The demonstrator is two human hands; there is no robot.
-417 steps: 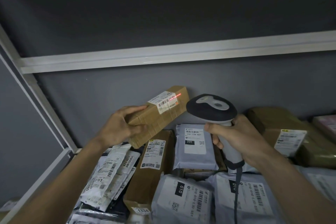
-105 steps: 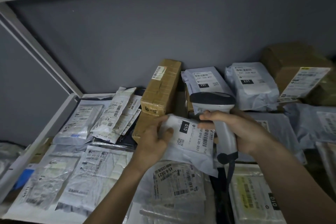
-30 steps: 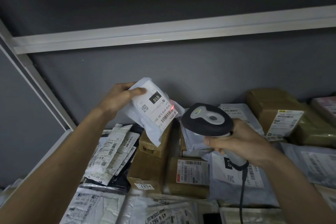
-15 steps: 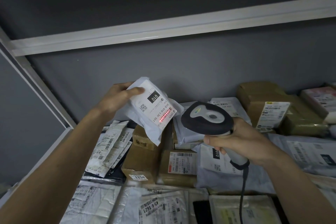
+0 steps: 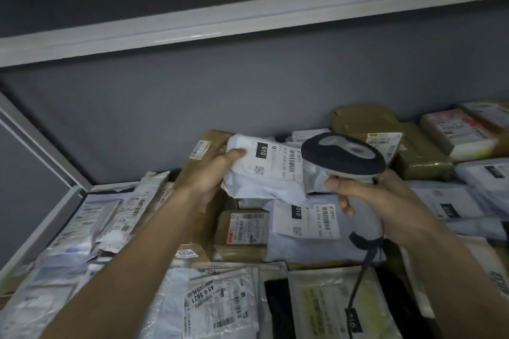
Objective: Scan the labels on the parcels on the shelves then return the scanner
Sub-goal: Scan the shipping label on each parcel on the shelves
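Gripping white parcel [image 5: 264,170], left fingers [image 5: 234,154].

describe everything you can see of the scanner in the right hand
The scanner is a handheld pistol-style unit: a broad dark oval head with a light grey inset on top, and a pale grey handle running down from it. It looks like moulded plastic. The right hand grips the handle, fingers wrapped around its front. A dark cable leaves the handle's base and hangs down over the parcels. The head tilts toward the white parcel held in the left hand; no red scan line shows on its label.
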